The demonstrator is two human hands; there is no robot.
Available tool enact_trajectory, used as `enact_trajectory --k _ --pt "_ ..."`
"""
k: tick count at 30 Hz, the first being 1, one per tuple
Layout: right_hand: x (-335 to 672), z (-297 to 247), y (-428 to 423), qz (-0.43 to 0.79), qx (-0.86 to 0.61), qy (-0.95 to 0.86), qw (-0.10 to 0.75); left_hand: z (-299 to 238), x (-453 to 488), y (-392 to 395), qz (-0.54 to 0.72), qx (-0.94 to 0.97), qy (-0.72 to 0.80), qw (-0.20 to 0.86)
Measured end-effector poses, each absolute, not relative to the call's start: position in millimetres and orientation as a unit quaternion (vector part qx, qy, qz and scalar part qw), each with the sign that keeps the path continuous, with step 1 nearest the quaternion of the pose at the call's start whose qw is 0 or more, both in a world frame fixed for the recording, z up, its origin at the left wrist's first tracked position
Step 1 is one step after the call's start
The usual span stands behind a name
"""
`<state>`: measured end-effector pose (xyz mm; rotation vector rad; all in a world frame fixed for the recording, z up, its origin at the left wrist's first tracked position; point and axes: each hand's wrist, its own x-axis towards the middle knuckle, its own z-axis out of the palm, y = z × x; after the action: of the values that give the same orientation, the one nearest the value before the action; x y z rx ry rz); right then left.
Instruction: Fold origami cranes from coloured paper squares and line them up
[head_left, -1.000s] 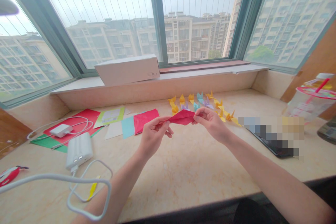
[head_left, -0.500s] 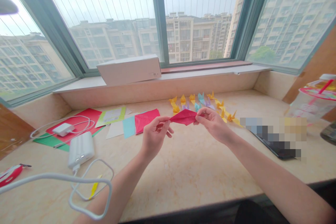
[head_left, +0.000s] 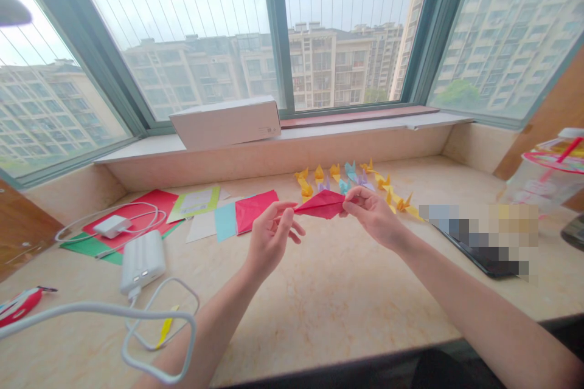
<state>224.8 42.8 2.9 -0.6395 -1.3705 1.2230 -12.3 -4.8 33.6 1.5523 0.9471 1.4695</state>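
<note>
Folded red paper (head_left: 322,204) hangs stretched between the hands, a pointed shape held in the air above the counter (head_left: 319,304). The left hand (head_left: 272,240) pinches its left tip between thumb and forefinger, the other fingers loosely fanned; the right hand (head_left: 373,217) pinches the right end, its fingers curled in close. Little has changed over the last second: the paper stays taut between them, though the left fingers look slightly more spread than before (hard to be sure, as the view has drifted a touch too). Just beyond the left hand lie a loose red sheet (head_left: 255,211) and a pale blue sheet (head_left: 225,222), with a white power bank (head_left: 143,262) further left. Beyond the right hand, small yellow, blue and lilac paper cranes (head_left: 340,177) run along the counter.
</note>
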Motion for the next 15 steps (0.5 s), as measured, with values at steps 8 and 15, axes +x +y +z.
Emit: enact_trajectory --k 8,15 --pt "221.7 10.4 35.6 0.504 -0.287 -0.607 0.544 32.9 -14.7 -2.4 0.539 0.565 0.362 0.509" --pt "222.1 9.9 37.1 0.497 -0.29 -0.606 0.55 38.9 -12.4 -3.8 0.523 0.584 0.394 0.481"
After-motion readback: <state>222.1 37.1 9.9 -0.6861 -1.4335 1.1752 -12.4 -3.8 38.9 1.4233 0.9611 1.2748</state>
